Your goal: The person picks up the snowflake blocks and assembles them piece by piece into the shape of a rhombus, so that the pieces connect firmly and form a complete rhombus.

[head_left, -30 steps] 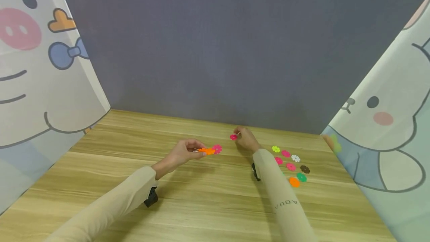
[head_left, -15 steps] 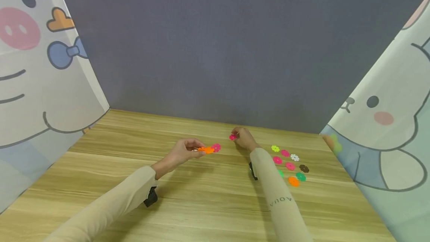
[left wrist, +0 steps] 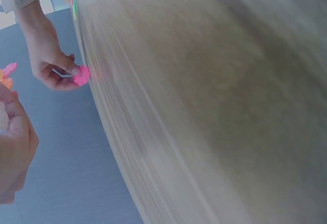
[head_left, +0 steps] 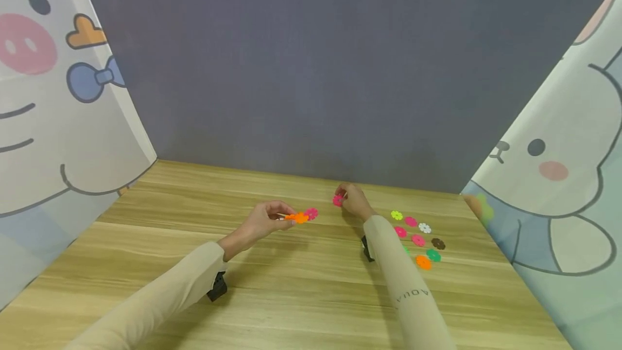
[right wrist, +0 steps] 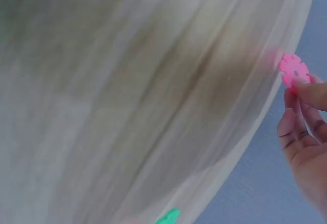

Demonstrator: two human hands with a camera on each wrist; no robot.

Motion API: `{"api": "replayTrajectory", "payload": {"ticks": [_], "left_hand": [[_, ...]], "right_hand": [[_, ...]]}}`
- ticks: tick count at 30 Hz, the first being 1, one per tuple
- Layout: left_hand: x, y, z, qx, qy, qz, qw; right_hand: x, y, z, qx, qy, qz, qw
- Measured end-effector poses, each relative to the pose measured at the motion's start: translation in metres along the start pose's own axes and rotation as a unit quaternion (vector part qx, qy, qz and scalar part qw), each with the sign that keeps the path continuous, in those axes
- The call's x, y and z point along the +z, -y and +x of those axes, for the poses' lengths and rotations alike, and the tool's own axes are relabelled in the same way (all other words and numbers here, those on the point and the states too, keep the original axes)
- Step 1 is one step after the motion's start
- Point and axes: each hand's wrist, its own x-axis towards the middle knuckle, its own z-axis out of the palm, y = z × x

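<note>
My left hand [head_left: 259, 222] pinches a short chain of joined plastic snowflake discs above the table. An orange disc [head_left: 302, 217] and a pink disc [head_left: 312, 213] stick out past its fingertips, and a sliver of white shows near the thumb. To the right and slightly farther back, my right hand [head_left: 356, 202] pinches a single bright pink snowflake disc [head_left: 337, 200] by its edge, between thumb and fingers. Its notched rim and centre hole show in the right wrist view, where the pink disc [right wrist: 295, 71] faces the camera. A gap separates the two hands.
Several loose snowflake discs lie on the wooden table [head_left: 243, 307] to the right, among them yellow [head_left: 397, 215], white [head_left: 425, 228], brown [head_left: 438, 243] and orange [head_left: 423, 262]. My right sleeve partly covers a green one. A grey panel [head_left: 301, 69] stands behind, with cartoon-printed panels at both sides.
The pink disc in my right hand has turned slightly, showing more of its face. The orange disc in my left hand has tilted a little. Both hands stay in nearly the same places.
</note>
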Motion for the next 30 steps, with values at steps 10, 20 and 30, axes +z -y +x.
{"api": "replayTrajectory", "payload": {"ticks": [10, 20, 30], "left_hand": [[0.001, -0.003, 0.000, -0.006, -0.009, -0.002, 0.9999], [0.000, -0.001, 0.001, 0.004, -0.003, -0.021, 0.9998], [-0.002, -0.001, -0.001, 0.009, 0.006, -0.026, 0.9996]], "right_hand": [[-0.014, 0.006, -0.006, 0.014, -0.009, 0.034, 0.9993], [-0.029, 0.024, -0.024, -0.007, -0.041, 0.103, 0.9938], [-0.048, 0.069, -0.059, -0.046, -0.045, 0.159, 0.9852]]}}
